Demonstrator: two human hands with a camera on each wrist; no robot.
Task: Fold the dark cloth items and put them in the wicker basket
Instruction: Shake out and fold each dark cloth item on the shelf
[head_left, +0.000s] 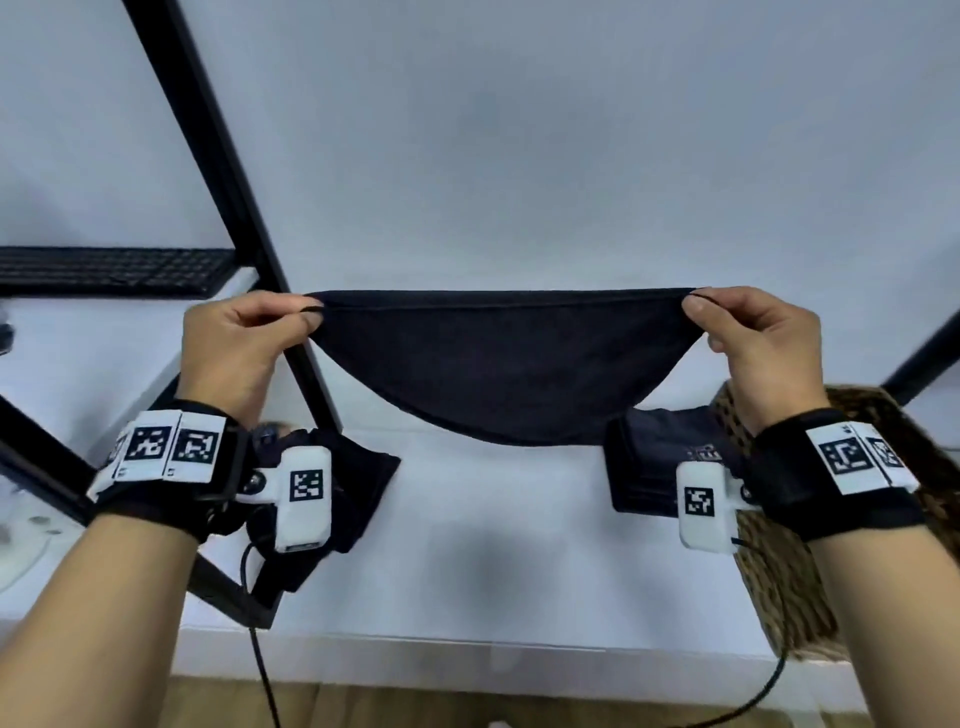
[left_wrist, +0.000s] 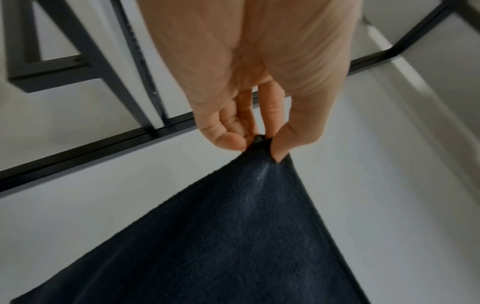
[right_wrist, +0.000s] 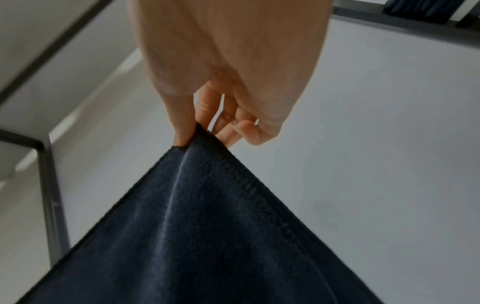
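The dark cloth (head_left: 498, 364) hung stretched above the middle of the white tabletop (head_left: 493, 545), sagging in a curve. The left hand (head_left: 234, 353) pinched one top corner, the right hand (head_left: 758, 348) the other. More dark cloth (head_left: 363, 478) lay toward the tabletop's left edge, and what looked like a folded piece (head_left: 654, 457) sat beside the wicker basket (head_left: 779, 587) at the right edge.

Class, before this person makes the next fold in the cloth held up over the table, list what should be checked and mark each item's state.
1. Left hand pinches a cloth corner: ok.
2. Right hand pinches the other corner: ok.
3. Top edge taut and level: ok.
4. Cloth hangs clear of the table: ok.
5. Basket has room: cannot tell.
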